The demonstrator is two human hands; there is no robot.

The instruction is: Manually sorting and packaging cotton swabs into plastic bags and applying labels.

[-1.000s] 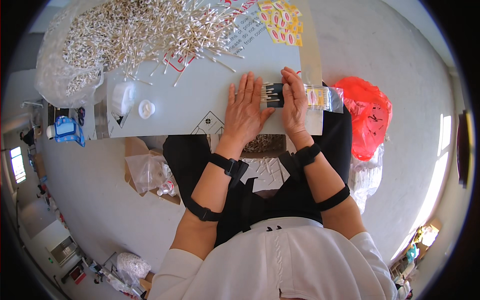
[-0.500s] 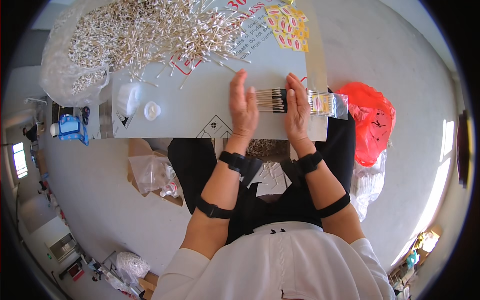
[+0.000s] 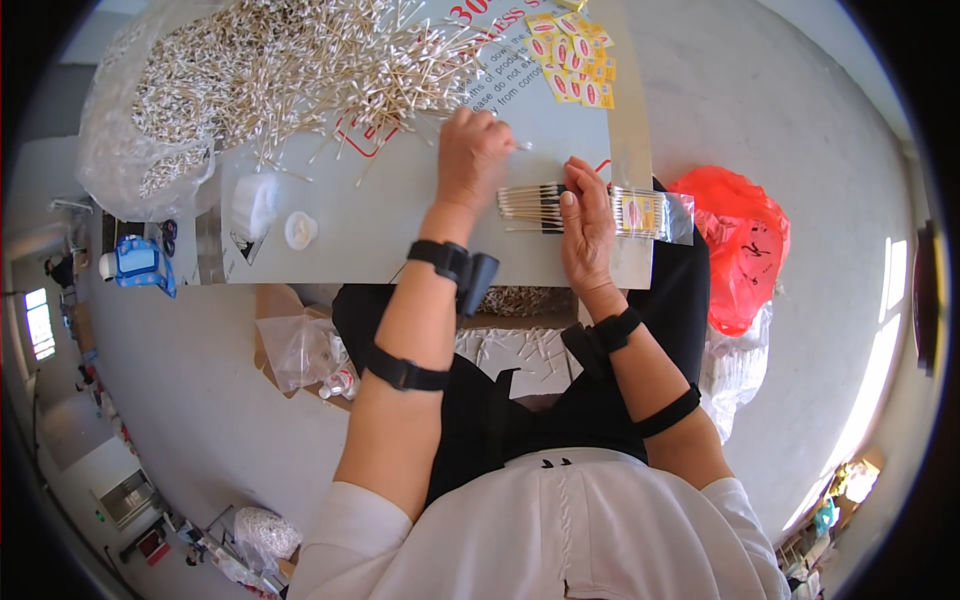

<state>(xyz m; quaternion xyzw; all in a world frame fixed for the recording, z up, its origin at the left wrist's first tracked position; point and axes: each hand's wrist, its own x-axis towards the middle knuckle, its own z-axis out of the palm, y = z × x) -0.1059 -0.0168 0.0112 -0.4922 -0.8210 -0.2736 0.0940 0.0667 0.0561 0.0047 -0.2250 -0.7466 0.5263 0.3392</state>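
Note:
My left hand (image 3: 472, 158) is raised over the table, its fingers closed on a cotton swab; the white tip (image 3: 524, 146) sticks out to the right. My right hand (image 3: 588, 225) lies across a flat row of cotton swabs (image 3: 528, 205), fingers stretched out and close together, thumb toward the swabs. Left of this hand, the loose ends of the row point left over something dark. To its right, the other ends lie inside a clear plastic bag (image 3: 678, 218) with a yellow label (image 3: 638, 213). The palm hides the middle of the row.
A big heap of loose cotton swabs (image 3: 330, 70) spills from a clear bag (image 3: 110, 165) at far left. Yellow labels (image 3: 575, 60) lie at far right. A white round lid (image 3: 301, 230) and blue wipes pack (image 3: 140, 262) are at left. A red bag (image 3: 740, 240) hangs beside the table.
My left hand has left the row's loose ends, moved up and slightly left, and closed on a cotton swab. My right hand stays at the row, shifted slightly left.

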